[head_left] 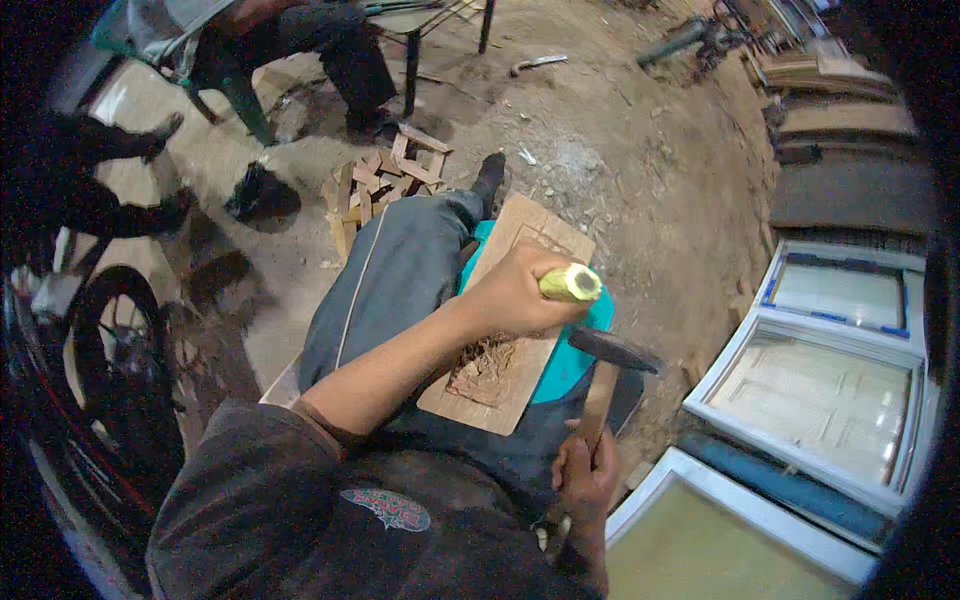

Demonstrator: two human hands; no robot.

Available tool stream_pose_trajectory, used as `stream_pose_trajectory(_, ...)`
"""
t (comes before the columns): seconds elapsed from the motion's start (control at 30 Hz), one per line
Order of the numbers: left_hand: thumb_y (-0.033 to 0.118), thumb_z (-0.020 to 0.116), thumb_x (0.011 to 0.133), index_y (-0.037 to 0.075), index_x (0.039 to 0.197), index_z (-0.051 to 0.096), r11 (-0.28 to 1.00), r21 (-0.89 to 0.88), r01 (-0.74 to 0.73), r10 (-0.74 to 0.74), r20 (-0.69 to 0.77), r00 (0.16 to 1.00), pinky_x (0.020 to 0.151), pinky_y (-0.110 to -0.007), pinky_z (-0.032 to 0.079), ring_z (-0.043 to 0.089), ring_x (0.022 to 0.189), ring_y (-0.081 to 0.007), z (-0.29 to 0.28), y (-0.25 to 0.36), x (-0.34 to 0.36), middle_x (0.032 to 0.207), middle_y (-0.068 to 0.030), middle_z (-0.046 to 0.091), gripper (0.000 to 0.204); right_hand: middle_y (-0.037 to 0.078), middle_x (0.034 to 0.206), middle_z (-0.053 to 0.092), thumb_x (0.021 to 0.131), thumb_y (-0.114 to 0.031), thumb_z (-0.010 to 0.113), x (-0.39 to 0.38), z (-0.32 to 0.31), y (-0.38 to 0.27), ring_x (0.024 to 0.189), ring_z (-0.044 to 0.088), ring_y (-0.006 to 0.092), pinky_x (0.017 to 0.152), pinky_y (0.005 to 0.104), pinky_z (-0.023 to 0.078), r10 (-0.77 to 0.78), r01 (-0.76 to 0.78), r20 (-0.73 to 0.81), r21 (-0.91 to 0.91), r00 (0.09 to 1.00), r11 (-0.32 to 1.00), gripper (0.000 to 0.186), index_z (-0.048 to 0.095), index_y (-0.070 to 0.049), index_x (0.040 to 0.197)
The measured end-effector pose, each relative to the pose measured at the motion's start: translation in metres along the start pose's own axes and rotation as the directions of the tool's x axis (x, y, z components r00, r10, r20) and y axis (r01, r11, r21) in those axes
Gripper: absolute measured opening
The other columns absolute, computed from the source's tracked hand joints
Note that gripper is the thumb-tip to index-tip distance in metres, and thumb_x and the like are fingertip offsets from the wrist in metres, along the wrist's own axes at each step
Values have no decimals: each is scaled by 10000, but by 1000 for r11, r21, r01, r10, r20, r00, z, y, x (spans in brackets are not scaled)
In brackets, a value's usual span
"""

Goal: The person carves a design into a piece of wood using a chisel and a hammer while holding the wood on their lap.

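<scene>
**Chisel and Hammer Position over Carved Board**

Right hand [586,472], nearest the camera, is wrapped tightly around the lower end of the hammer [604,375]. Hammer handle runs up and away from the person; its dark head lies crosswise just beneath the chisel handle [571,284]. Left hand [512,296] is fisted around that yellow-green handle, butt end pointing right. Its blade is hidden. Wooden board [510,318] rests on the lap, long axis running away from the person, with chipped carving [484,366] near its closest edge.
</scene>
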State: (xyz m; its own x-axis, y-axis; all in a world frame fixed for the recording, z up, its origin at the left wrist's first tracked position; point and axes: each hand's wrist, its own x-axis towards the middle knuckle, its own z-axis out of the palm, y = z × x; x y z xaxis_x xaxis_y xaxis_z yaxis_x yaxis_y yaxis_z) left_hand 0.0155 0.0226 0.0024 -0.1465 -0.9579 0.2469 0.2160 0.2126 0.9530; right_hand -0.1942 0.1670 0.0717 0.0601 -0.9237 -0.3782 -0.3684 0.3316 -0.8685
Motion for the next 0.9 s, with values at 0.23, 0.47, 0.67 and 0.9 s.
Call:
stream_pose_trajectory(0.23, 114, 699, 705, 37, 769, 602, 992, 85, -93, 90, 39, 995, 582, -343, 450, 579, 576, -238, -5, 5, 1, 656, -117, 596, 140, 84, 622, 496, 973, -331, 506, -4, -16, -27, 453, 503, 176, 383, 281, 424, -349, 433, -296, 296, 889, 851, 409, 470, 33, 1156)
stream_pose_trajectory(0.47, 156, 701, 724, 52, 751, 573, 945, 164, -283, 264, 127, 956, 562, -386, 442, 569, 584, -321, -5, 2, 7, 646, -132, 574, 167, 71, 626, 483, 938, -208, 552, 9, -18, -22, 477, 458, 112, 417, 279, 444, -335, 267, -102, -412, 937, 871, 314, 468, 31, 1123)
stream_pose_trajectory(0.67, 192, 732, 742, 79, 724, 559, 964, 164, -210, 197, 91, 976, 557, -355, 449, 586, 563, -268, -6, 0, 3, 631, -91, 570, 207, 54, 683, 515, 966, -346, 472, -4, -58, -51, 436, 457, 122, 362, 262, 409, -437, 556, -512, 98, 739, 825, 363, 421, -42, 1157)
stream_pose_trajectory(0.9, 212, 700, 742, 71, 810, 636, 969, 200, -141, 126, 86, 988, 612, -387, 477, 617, 656, -310, -3, 4, 3, 715, -134, 632, 168, 43, 640, 502, 923, -308, 499, 10, -35, -25, 446, 456, 132, 393, 253, 361, -267, 276, -381, -32, 885, 961, 281, 472, -42, 1012)
